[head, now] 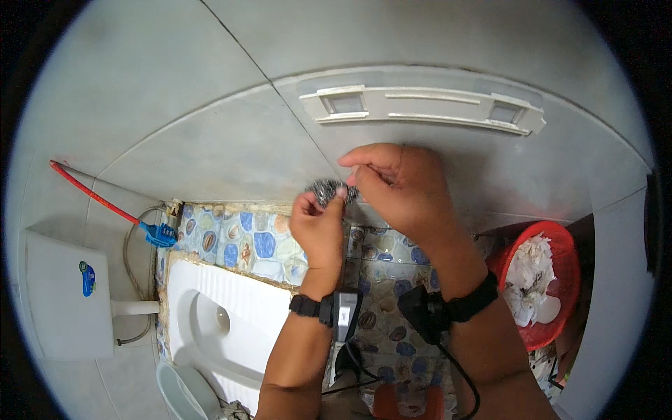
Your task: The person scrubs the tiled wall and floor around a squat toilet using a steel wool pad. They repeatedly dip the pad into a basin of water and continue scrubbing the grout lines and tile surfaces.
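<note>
A steel-wool scourer (324, 190) is pinched between the thumb and fingers of my left hand (321, 231), just in front of the grey tiled wall (226, 157). Beside it and slightly higher, my right hand (407, 189) has its thumb and fingertips drawn together. No object shows between those fingertips, though a fine strand would be too small to make out. On the wall above both hands is a long white plastic mounting strip (433, 106) with a square recess towards each end. Each wrist wears a black strap with a device.
A white squat toilet (181, 273) lies at lower left, near a cistern (68, 299) and a pale plastic basin (181, 391). A blue brush head (159, 234) with a red handle leans by the wall. To the right stands a red bin (569, 273) holding crumpled paper. Patterned tiles (391, 273) cover the floor.
</note>
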The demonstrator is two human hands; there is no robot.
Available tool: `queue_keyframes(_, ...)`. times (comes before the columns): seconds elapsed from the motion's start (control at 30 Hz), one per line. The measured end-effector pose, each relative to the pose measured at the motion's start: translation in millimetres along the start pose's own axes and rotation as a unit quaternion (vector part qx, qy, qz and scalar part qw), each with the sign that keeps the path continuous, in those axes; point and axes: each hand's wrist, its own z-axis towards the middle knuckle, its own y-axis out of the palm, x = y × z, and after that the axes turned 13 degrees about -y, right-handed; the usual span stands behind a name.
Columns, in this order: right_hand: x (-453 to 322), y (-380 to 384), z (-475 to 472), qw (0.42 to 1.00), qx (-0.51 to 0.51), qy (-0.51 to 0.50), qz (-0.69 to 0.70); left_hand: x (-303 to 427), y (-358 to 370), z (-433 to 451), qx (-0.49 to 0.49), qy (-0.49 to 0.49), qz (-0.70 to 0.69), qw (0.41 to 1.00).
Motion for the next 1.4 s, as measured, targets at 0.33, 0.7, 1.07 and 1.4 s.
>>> queue_keyframes(0.33,-5.1,-5.0,-2.8,1.000,-0.004,0.014,0.017,16.0,13.1,-17.3,-0.039,-0.181,0.004,0.983)
queue_keyframes(0.7,-5.5,-2.2,-2.2,0.998,0.001,0.061,0.034,1.9,11.3,-10.0,-0.052,-0.169,-0.024,0.984)
queue_keyframes(1.07,1.5,-2.1,-7.1,0.999,0.011,0.035,0.017,-4.6,-7.4,10.8,-0.004,0.038,-0.170,0.985)
queue_keyframes(1.4,0.9,-9.9,-10.1,0.999,-0.002,0.044,-0.007,30.7,-7.7,10.2,0.011,0.087,-0.147,0.985)
